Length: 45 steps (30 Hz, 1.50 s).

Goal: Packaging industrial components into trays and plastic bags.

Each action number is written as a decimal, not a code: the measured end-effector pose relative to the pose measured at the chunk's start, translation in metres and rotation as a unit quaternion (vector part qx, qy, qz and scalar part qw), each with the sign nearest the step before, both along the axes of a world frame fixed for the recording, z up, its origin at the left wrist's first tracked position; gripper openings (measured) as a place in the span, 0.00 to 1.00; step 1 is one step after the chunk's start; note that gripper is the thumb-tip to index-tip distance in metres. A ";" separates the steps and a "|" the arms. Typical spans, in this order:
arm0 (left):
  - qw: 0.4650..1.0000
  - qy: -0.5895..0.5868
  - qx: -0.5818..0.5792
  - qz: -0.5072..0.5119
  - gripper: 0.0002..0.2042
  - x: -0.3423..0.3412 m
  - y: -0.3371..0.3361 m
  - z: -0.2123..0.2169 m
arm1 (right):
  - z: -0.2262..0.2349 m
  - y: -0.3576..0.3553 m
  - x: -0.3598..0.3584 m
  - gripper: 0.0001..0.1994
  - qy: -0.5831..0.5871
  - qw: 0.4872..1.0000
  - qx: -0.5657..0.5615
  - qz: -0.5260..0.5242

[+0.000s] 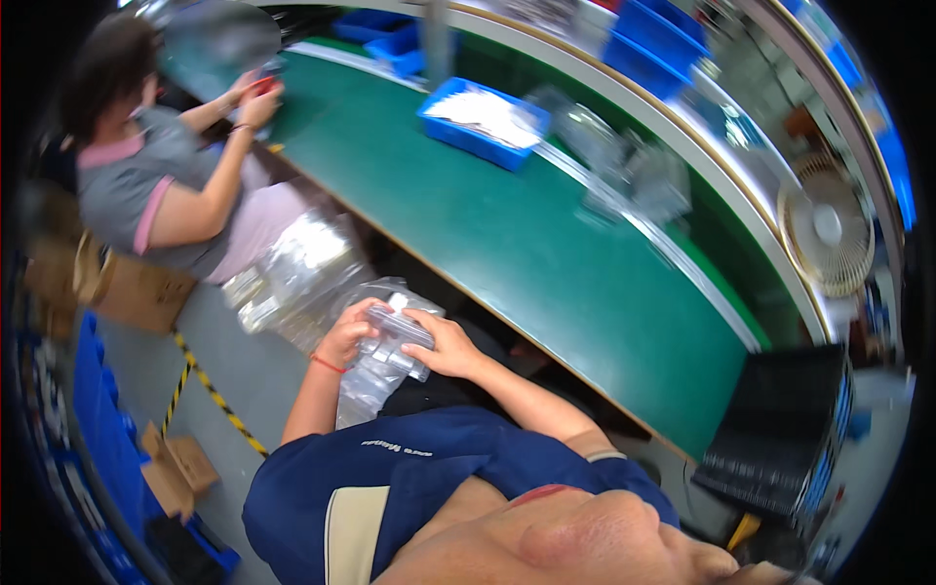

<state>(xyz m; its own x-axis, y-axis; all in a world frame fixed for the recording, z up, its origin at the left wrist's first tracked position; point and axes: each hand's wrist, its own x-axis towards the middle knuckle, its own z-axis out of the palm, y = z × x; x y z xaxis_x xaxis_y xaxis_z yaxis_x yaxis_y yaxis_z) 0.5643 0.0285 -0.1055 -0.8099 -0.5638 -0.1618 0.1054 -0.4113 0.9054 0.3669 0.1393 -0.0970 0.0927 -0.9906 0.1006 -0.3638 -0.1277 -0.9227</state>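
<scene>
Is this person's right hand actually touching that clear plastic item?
Touching: the head view shows the right hand against one end of the clear plastic item, no gap visible.

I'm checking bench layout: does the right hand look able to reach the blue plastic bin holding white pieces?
Probably not without leaning: the right hand holds clear plastic packaging, and the bin sits far across the green bench, though nothing visible blocks the way.

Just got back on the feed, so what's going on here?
The person's left hand and right hand hold clear plastic packaging between them, in front of the green table. More clear plastic bags lie to the left, toward a co-worker who holds something red. A blue bin of white items stands on the table.
</scene>
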 end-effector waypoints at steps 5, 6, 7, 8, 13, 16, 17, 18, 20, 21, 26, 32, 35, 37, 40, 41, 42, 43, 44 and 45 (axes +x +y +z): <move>0.993 0.047 0.106 -0.002 0.24 -0.028 0.031 0.016 | 0.058 0.042 -0.060 0.23 -0.074 0.996 0.017 -0.036; 0.994 0.032 0.105 -0.009 0.24 -0.023 0.026 -0.003 | 0.065 0.058 -0.079 0.23 -0.083 0.994 0.007 -0.075; 0.991 -0.120 0.052 -0.037 0.24 -0.013 0.016 -0.029 | 0.073 0.073 -0.100 0.23 -0.082 0.986 -0.011 -0.144; 0.962 -0.268 -0.006 -0.059 0.24 0.002 0.004 -0.062 | 0.080 0.088 -0.123 0.23 -0.081 0.974 -0.030 -0.209; 0.827 -0.515 -0.224 -0.032 0.32 0.050 -0.013 -0.184 | 0.052 0.149 -0.270 0.20 -0.113 0.754 -0.148 -0.629; 0.838 -0.524 -0.135 -0.075 0.33 0.026 -0.007 -0.168 | 0.037 0.161 -0.340 0.24 -0.061 0.641 -0.066 -0.762; 0.828 -0.535 -0.130 -0.110 0.38 0.022 -0.010 -0.169 | 0.035 0.161 -0.357 0.27 -0.009 0.635 -0.033 -0.772; 0.828 -0.535 -0.130 -0.106 0.38 0.017 -0.012 -0.169 | 0.031 0.160 -0.372 0.30 0.043 0.627 0.000 -0.778; 0.795 -0.550 -0.177 -0.184 0.43 0.012 -0.014 -0.174 | 0.025 0.143 -0.389 0.32 0.050 0.647 0.000 -0.761; 0.787 -0.554 -0.192 -0.192 0.45 0.011 -0.018 -0.186 | 0.023 0.136 -0.393 0.35 0.059 0.662 0.000 -0.747; 0.714 -0.633 -0.231 -0.192 0.49 0.005 -0.013 -0.198 | 0.018 0.108 -0.373 0.36 0.111 0.690 -0.115 -0.706; 0.709 -0.634 -0.232 -0.205 0.48 0.026 -0.006 -0.200 | 0.009 0.116 -0.359 0.28 0.180 0.670 -0.126 -0.709; 0.769 -0.570 -0.144 -0.250 0.47 0.021 -0.014 -0.196 | 0.009 0.118 -0.356 0.26 0.204 0.672 -0.121 -0.702; 0.774 -0.571 -0.124 -0.243 0.45 0.022 -0.015 -0.204 | 0.010 0.118 -0.355 0.26 0.219 0.671 -0.110 -0.700; 0.781 -0.561 -0.136 -0.239 0.43 0.027 -0.012 -0.214 | 0.009 0.117 -0.354 0.26 0.243 0.669 -0.107 -0.694; 0.794 -0.550 -0.116 -0.233 0.43 0.030 -0.013 -0.216 | 0.010 0.115 -0.352 0.26 0.241 0.672 -0.106 -0.692; 0.806 -0.538 -0.097 -0.226 0.43 0.032 -0.014 -0.218 | 0.010 0.114 -0.351 0.26 0.221 0.672 -0.105 -0.699; 0.806 -0.539 -0.093 -0.226 0.43 0.029 -0.015 -0.214 | 0.012 0.112 -0.347 0.26 0.202 0.670 -0.103 -0.707; 0.803 -0.548 -0.062 -0.227 0.43 0.023 -0.016 -0.204 | 0.018 0.111 -0.342 0.26 0.205 0.670 -0.108 -0.705; 0.799 -0.556 -0.030 -0.227 0.43 0.019 -0.015 -0.194 | 0.025 0.109 -0.336 0.25 0.310 0.614 -0.129 -0.715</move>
<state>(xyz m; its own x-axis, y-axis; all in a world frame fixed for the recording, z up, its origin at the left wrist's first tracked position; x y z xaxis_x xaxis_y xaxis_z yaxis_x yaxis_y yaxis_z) 0.5829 0.0133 -0.2997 -0.3085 -0.2865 -0.9070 -0.9252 -0.1310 0.3561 0.0310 0.2483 -0.0717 -0.7531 -0.0633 0.6549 -0.5448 0.6181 -0.5667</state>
